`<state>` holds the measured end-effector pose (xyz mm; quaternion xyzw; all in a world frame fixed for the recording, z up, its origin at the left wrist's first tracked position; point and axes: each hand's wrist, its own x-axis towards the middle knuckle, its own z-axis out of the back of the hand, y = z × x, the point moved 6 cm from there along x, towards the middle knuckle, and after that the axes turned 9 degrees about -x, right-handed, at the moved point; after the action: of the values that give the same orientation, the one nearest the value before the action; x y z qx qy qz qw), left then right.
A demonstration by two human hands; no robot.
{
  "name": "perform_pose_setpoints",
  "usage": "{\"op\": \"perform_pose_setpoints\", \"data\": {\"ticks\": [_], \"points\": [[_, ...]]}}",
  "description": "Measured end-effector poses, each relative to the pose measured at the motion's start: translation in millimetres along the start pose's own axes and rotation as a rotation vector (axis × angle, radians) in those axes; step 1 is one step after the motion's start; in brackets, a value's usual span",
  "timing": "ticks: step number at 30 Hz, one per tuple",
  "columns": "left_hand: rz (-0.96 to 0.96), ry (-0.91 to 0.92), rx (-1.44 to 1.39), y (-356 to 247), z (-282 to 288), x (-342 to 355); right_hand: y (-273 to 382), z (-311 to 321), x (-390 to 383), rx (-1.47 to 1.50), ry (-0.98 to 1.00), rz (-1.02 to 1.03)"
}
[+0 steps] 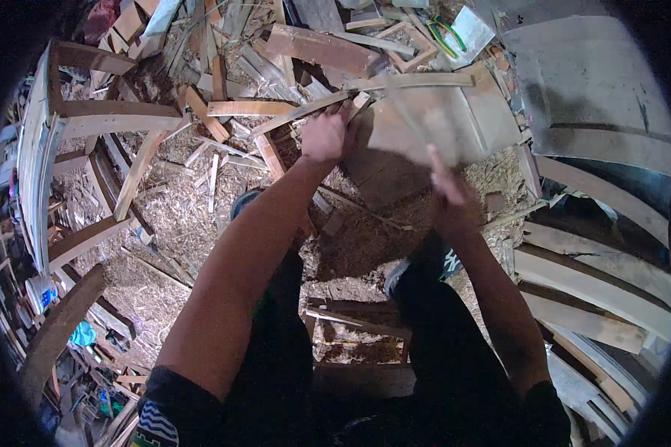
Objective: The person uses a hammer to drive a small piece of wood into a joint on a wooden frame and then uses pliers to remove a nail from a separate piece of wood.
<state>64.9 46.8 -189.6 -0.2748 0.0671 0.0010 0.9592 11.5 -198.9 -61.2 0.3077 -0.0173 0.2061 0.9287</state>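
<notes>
My left hand is closed around a short piece of wood, whose pale end shows beyond the fingers. Right behind that piece lies a long, slightly bent wooden strip. My right hand grips a long, thin hand tool that points away from me. Motion smears the tool's far part, so its exact kind cannot be made out. Beneath the tool is a flat, pale board, partly covered by the blur. Both forearms reach forward over my knees.
Wood shavings cover the ground. A wooden frame stands at left. Curved planks are stacked at right, below a grey sheet. Green-handled pliers lie at the back among offcuts. A slatted wooden piece is between my legs.
</notes>
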Motion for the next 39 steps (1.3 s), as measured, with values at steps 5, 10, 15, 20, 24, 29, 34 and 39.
{"op": "perform_pose_setpoints", "data": {"ticks": [5, 10, 15, 20, 24, 29, 34, 39], "points": [[0.148, 0.105, 0.070, 44, -11, 3, 22, -9, 15, 0.015, 0.094, 0.036], [0.009, -0.042, -0.024, -1, -4, 1, -1, -19, 3, 0.093, 0.221, -0.004], [0.076, 0.085, -0.018, -10, 12, 1, 15, -2, 8, 0.047, 0.103, 0.013], [0.021, -0.025, -0.081, -1, 4, 1, -7, -7, 12, -0.001, 0.326, -0.116], [0.130, 0.106, -0.022, 17, -6, 3, 16, 8, 17, 0.060, -0.015, 0.020], [0.074, 0.039, 0.012, 11, -4, 1, 6, 3, 19, 0.049, 0.284, -0.218], [-0.075, -0.158, -0.033, -3, 5, -4, -10, -3, 10, 0.011, 0.227, -0.070], [0.168, 0.166, 0.045, 5, -2, -1, 5, 9, 12, -0.013, 0.211, -0.085]]}}
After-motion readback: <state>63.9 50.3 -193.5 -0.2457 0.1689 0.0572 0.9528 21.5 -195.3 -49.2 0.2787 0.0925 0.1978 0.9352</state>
